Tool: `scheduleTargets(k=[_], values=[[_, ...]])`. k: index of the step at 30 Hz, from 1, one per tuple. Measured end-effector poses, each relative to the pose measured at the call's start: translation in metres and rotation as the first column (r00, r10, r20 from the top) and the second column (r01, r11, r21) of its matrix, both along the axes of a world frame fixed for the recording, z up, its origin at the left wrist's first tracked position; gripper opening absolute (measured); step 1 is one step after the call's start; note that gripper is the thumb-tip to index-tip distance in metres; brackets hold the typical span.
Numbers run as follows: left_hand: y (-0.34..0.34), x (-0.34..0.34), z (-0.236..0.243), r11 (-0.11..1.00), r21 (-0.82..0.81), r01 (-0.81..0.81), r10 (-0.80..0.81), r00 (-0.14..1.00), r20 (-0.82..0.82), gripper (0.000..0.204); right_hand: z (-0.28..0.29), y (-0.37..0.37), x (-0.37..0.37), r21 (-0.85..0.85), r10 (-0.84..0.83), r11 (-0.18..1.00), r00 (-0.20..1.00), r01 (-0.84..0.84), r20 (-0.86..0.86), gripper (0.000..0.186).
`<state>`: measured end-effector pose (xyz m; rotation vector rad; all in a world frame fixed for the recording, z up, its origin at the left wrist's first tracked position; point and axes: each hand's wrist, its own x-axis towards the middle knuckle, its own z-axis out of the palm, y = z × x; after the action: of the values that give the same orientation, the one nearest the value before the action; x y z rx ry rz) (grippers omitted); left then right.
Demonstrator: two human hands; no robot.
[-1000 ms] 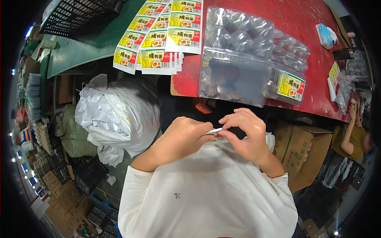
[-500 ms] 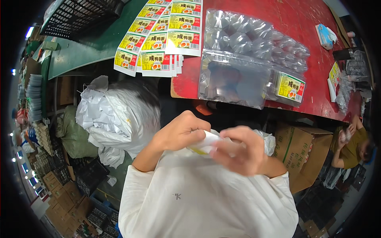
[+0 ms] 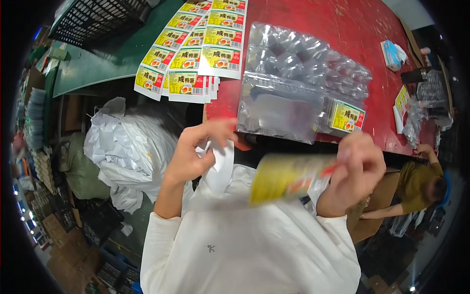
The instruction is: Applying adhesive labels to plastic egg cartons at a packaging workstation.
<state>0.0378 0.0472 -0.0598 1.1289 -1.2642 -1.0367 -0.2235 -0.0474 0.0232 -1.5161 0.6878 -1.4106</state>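
Observation:
A yellow, white and red sticker label point(image 3: 284, 180), smeared by motion, is pinched at its red end by my right hand point(image 3: 360, 164). In front of my chest, my left hand point(image 3: 196, 149) has a curved strip of white backing paper point(image 3: 221, 169) between thumb and fingers; its fingertips are blurred. Beyond my hands, a stack of clear plastic egg trays point(image 3: 279, 105) lies at the near edge of the red table, with one label point(image 3: 347, 117) on the right part of its front. Left of the trays lie several sheets of the same labels point(image 3: 220, 54).
A large white sack point(image 3: 139, 147) stuffed with white paper scraps stands left of my arm. A black plastic crate point(image 3: 100, 22) sits on the green table point(image 3: 93, 73). A cardboard box point(image 3: 360, 225) stands on the right, near another person point(image 3: 421, 181). A tissue pack point(image 3: 391, 55) lies on the red table point(image 3: 362, 44).
My hands have moved apart, the right one carrying the label to the right, the left one keeping the white backing paper. The label's printed face has come into view.

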Motion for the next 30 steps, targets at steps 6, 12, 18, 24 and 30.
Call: scheduleTargets(k=[6,12,18,24,30], values=[[-0.015,-0.007,0.005,0.97,0.243,-0.031,0.082,0.976,-0.201,0.017,-0.054,-0.043,-0.006,0.344,-0.054,0.933,0.987,0.103,-0.15,0.008],[-0.035,-0.023,-0.019,0.954,0.254,-0.16,0.182,0.981,-0.063,0.02,-0.066,-0.049,-0.001,0.389,-0.02,0.915,0.977,0.103,-0.21,0.008],[-0.037,-0.024,-0.019,0.959,0.248,-0.137,0.148,0.989,-0.023,0.027,-0.063,-0.051,0.003,0.394,-0.015,0.912,0.972,0.11,-0.235,0.007],[-0.038,-0.027,-0.02,0.961,0.241,-0.137,0.136,0.991,0.021,0.036,-0.062,-0.051,0.007,0.371,-0.017,0.92,0.961,0.122,-0.275,0.008],[-0.037,-0.027,-0.017,0.963,0.216,-0.161,0.143,0.985,0.093,0.033,-0.062,-0.049,0.009,0.365,-0.015,0.923,0.96,0.121,-0.281,0.008]])
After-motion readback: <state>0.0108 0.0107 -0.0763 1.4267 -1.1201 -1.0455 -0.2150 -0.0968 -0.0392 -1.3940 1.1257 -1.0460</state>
